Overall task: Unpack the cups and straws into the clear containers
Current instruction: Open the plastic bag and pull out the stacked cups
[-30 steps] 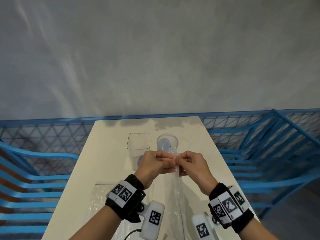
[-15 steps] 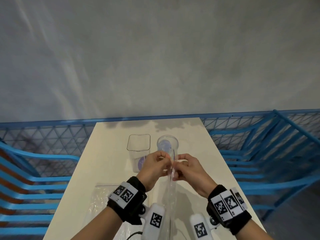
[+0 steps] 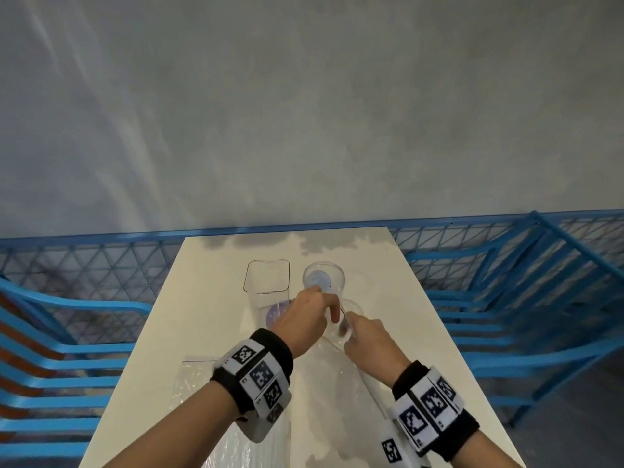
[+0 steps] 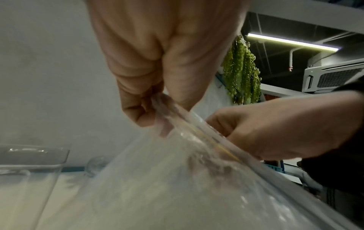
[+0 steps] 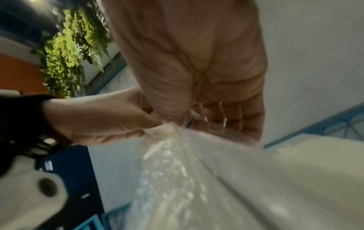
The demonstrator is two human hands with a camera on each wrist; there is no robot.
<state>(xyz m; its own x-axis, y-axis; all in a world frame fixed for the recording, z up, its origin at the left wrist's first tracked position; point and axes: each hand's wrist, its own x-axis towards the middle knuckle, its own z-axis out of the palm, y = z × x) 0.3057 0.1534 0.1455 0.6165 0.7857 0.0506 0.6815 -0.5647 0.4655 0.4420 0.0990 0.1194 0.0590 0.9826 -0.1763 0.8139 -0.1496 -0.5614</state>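
My two hands hold up the top of a long clear plastic bag point(image 3: 339, 369) that rises from the table's front. My left hand point(image 3: 320, 309) pinches the bag's left lip point(image 4: 159, 107). My right hand point(image 3: 358, 329) has its fingers curled over the right lip point(image 5: 208, 123). The mouth between them gapes open. What is inside the bag point(image 4: 177, 186) is too blurred to tell. Just beyond the hands stand a square clear container point(image 3: 266, 275) and a round clear container point(image 3: 324, 278).
A second flat clear bag point(image 3: 199, 383) lies on the cream table point(image 3: 209, 298) at front left. Blue mesh railing and blue benches point(image 3: 506, 298) flank the table on both sides. A grey wall is behind.
Both hands were pinched together at the bag's closed top. They have since moved forward and drawn slightly apart, and the bag's mouth has opened between them.
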